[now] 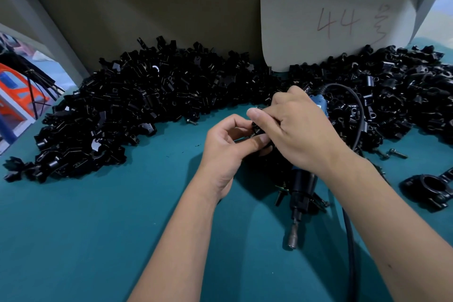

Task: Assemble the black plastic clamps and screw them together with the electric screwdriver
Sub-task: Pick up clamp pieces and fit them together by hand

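Both hands meet over the middle of the teal table. My left hand (pixel 228 147) pinches a small black plastic clamp (pixel 257 130) from below with thumb and fingers. My right hand (pixel 294 130) grips the same clamp from above, and its fingers hide most of the piece. The electric screwdriver (pixel 300 193) lies on the table under my right wrist, with its black body and metal bit pointing toward me and its blue rear end behind my right hand. Its black cable (pixel 349 240) loops around to the right.
A big heap of loose black clamp parts (pixel 127 105) runs along the back wall, with a second heap (pixel 392 95) at the right. An assembled clamp (pixel 429 186) and loose screws (pixel 394 153) lie at the right. A grey card marked 44 (pixel 335 19) leans on the wall.
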The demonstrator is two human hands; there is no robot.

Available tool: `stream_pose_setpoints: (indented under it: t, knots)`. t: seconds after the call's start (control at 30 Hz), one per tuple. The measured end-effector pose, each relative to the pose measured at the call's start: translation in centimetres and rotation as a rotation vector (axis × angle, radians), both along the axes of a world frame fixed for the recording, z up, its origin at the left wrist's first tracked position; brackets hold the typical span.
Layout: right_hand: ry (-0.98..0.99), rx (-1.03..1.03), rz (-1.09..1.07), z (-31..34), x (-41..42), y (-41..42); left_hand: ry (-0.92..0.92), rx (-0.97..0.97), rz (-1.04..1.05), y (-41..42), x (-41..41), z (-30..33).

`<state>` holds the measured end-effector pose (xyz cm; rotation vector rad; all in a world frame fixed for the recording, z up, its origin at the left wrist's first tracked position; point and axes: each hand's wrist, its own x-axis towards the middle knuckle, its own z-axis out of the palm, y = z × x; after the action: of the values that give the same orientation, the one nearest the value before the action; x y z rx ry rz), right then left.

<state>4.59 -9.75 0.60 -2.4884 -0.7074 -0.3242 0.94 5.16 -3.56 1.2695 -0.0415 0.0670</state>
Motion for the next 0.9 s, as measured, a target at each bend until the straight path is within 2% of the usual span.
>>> stream_pose_setpoints:
  t: [0.23, 0.37, 0.47, 0.53, 0.6, 0.73, 0.9]
  knots:
    - [-0.043, 0.010, 0.067, -0.5, 0.2, 0.1, 0.000, -0.014, -0.017, 0.3, -0.1, 0.2]
    - [-0.133, 0.183, 0.007, -0.2, 0.0, -0.3, 0.011, -0.105, -0.048, -0.1, -0.2, 0.3]
    - [-0.061, 0.305, 0.085, 0.0, 0.6, -1.7, 0.045, -0.181, -0.043, 0.3, -0.1, 0.5]
    - [0.044, 0.283, 0.155, 0.1, 0.8, -2.4, 0.065, -0.254, -0.048, 0.5, 0.0, 0.7]
    - [0.064, 0.292, 0.156, -0.2, 0.9, -2.6, 0.080, -0.300, -0.059, 0.6, -0.1, 0.7]
    - [0.021, 0.311, 0.126, -0.9, 0.8, -1.5, 0.084, -0.234, -0.066, 0.0, -0.3, 0.4]
    - [0.036, 0.222, 0.106, -0.7, 0.8, -1.6, 0.072, -0.196, -0.064, 0.3, -0.3, 0.6]
